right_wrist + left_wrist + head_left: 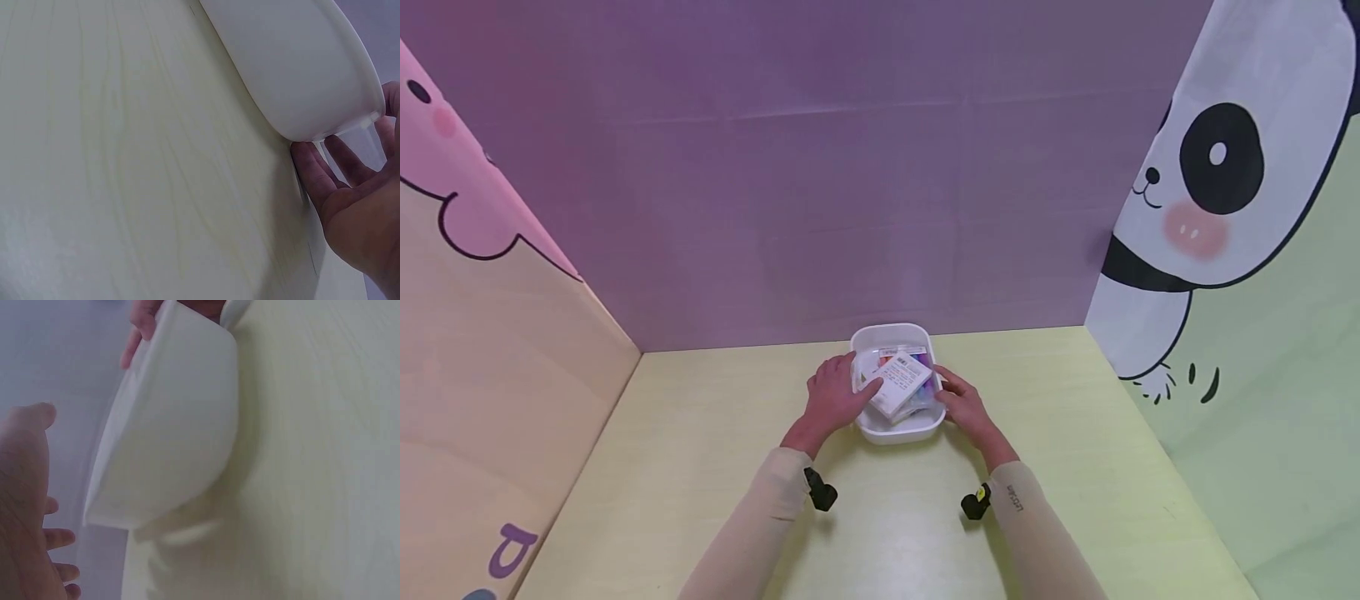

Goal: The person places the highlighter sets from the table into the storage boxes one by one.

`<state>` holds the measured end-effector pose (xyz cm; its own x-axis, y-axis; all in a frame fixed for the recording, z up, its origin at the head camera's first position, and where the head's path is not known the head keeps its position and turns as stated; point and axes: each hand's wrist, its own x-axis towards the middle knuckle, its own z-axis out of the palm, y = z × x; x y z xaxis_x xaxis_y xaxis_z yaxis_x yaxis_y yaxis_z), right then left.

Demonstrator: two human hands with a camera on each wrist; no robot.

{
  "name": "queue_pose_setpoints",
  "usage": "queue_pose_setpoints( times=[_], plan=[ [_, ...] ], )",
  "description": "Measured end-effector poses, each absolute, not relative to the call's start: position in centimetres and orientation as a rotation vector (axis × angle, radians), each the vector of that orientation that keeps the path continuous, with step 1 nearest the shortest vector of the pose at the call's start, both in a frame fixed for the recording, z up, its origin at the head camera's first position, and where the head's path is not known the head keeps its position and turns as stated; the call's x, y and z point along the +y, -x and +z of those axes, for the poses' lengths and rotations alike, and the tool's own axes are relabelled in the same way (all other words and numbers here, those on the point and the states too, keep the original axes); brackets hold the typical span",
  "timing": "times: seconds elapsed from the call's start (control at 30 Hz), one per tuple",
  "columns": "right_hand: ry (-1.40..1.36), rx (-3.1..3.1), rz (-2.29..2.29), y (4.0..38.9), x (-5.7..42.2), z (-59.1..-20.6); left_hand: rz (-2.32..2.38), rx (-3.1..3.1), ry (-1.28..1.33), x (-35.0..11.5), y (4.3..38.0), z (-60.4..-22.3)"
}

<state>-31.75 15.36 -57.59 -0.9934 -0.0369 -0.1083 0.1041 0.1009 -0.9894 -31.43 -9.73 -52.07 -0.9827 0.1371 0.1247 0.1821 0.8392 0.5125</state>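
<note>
A white plastic tub (898,437) sits on the table near the back wall. Inside lies a white box with printed text (901,383), on top of a multicoloured pack (891,355) and some clear wrapping (917,404). My left hand (837,392) is over the tub's left rim, its thumb reaching toward the printed box. In the left wrist view the left fingers (59,539) are spread and relaxed, apart from the tub wall. My right hand (962,404) grips the right side of the tub; the right wrist view has its fingertips (306,159) against the outer wall.
The pale wood-look table (700,467) meets a purple back wall (850,208). A cream side panel (490,333) bounds the left, and a green panel (1262,458) with a panda print bounds the right. Each sleeve carries a small black wrist camera (976,502).
</note>
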Motion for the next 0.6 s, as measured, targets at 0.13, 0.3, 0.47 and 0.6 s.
queue_pose_setpoints(
  times=[0.13, 0.3, 0.47, 0.6],
  plan=[
    [-0.062, 2.248, -2.043, 31.8, 15.5, -57.4, -0.855, -2.914, 0.239, -11.0, 31.4, -53.3],
    [-0.043, 2.255, -2.017, 31.9, 15.5, -57.1, -0.878, -2.886, 0.202, -12.9, 31.3, -55.2],
    [-0.045, 2.273, -2.013, 32.1, 15.3, -56.9, -0.846, -2.928, 0.165, -14.5, 30.9, -56.3],
    [-0.028, 2.329, -2.031, 31.9, 15.5, -56.7, -0.830, -2.955, 0.155, -15.6, 30.3, -56.5]
  ],
)
